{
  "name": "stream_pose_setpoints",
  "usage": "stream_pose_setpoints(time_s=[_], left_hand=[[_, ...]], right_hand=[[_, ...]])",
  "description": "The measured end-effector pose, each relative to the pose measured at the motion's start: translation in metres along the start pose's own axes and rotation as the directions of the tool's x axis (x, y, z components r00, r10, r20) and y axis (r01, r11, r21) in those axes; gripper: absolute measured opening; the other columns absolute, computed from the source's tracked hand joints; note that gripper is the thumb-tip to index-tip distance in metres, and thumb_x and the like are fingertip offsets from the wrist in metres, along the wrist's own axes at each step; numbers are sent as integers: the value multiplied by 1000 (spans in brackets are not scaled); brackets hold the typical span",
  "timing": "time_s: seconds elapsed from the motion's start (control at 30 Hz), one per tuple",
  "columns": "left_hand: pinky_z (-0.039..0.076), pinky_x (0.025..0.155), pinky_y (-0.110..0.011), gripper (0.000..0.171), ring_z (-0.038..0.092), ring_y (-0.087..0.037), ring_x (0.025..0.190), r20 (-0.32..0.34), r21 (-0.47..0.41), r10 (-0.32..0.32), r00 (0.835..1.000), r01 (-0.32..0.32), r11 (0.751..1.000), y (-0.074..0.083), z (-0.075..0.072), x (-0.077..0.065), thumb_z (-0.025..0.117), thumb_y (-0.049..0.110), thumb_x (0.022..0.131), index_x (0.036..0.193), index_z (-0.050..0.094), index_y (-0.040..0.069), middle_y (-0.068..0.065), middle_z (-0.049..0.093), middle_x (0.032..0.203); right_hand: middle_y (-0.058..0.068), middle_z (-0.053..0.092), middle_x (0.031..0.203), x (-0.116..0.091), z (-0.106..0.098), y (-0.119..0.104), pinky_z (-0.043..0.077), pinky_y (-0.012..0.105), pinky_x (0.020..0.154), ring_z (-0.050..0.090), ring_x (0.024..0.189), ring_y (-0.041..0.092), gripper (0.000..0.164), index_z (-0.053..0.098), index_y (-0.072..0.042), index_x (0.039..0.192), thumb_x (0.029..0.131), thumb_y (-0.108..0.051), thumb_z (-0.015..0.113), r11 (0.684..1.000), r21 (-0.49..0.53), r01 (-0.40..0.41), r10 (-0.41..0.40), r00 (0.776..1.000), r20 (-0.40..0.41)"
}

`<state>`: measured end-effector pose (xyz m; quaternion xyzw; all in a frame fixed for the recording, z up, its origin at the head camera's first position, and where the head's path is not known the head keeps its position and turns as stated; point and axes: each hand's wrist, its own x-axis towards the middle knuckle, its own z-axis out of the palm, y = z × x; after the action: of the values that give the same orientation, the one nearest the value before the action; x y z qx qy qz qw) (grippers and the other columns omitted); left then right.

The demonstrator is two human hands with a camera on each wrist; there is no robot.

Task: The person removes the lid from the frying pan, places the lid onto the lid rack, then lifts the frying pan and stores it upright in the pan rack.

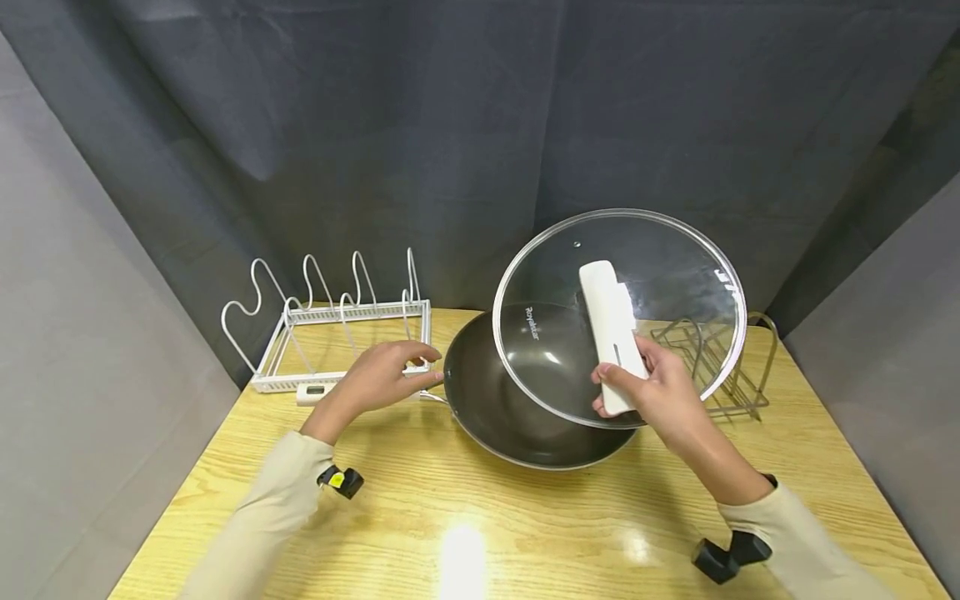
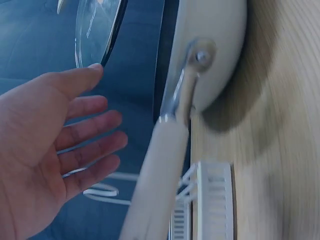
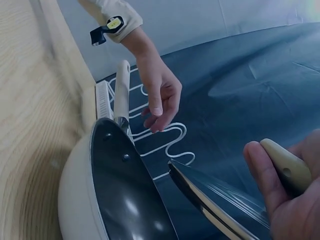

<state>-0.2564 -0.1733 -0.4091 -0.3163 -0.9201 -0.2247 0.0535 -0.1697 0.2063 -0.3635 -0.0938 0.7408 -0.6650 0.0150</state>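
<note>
In my right hand [image 1: 663,387] I grip the cream handle [image 1: 611,333] of a round glass lid [image 1: 540,267], fingers and thumb curled about its lower end. The lid is raised and tilted over the right part of a dark-lined wok [image 1: 517,421]. My left hand [image 1: 382,375] hovers above the wok's pale long handle [image 2: 157,175], which points left. Its fingers are relaxed and apart from the handle in the left wrist view. The right wrist view shows the lid edge [image 3: 210,207] above the wok's cream-sided bowl [image 3: 80,190].
A white wire rack [image 1: 273,382] with upright loops stands behind the left hand. A brown wire rack [image 1: 761,396] sits at the right, partly seen through the lid. All rest on a wooden table [image 1: 420,508], with a dark curtain [image 1: 375,125] behind.
</note>
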Motion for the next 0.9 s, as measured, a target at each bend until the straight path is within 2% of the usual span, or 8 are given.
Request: stream_pose_setpoints(time_s=[0.13,0.33,0.67,0.9], left_hand=[[56,83,-39,34,71,-16,100,-8,-41,17,1000,-17,999,9,5,15,69,41,97,119,74,16,3,75,115],[57,89,-39,39,71,-16,105,0,-128,24,1000,-23,992,18,14,35,70,38,97,125,71,11,1,75,117],[51,101,-39,48,66,-17,119,-5,-126,38,999,-38,991,45,25,65,68,43,97,134,65,13,0,71,128],[49,104,-36,48,64,-12,123,7,-171,49,999,-47,984,61,29,85,65,47,99,136,62,16,4,69,131]], right_hand=[[3,73,89,-2,-6,-3,62,40,65,73,65,25,44,43,16,134,100,-4,63,999,-35,11,-11,1000,-13],[3,73,88,-5,-16,-4,62,41,64,74,65,26,46,42,16,135,100,-5,64,997,-69,24,-26,999,-35],[-3,74,88,-14,-40,-8,62,38,64,74,65,24,46,41,17,134,101,-6,63,991,-131,9,-21,995,-92],[-2,73,89,-19,-57,-10,62,36,64,74,63,22,46,40,18,134,101,-5,63,986,-165,13,-35,991,-129]])
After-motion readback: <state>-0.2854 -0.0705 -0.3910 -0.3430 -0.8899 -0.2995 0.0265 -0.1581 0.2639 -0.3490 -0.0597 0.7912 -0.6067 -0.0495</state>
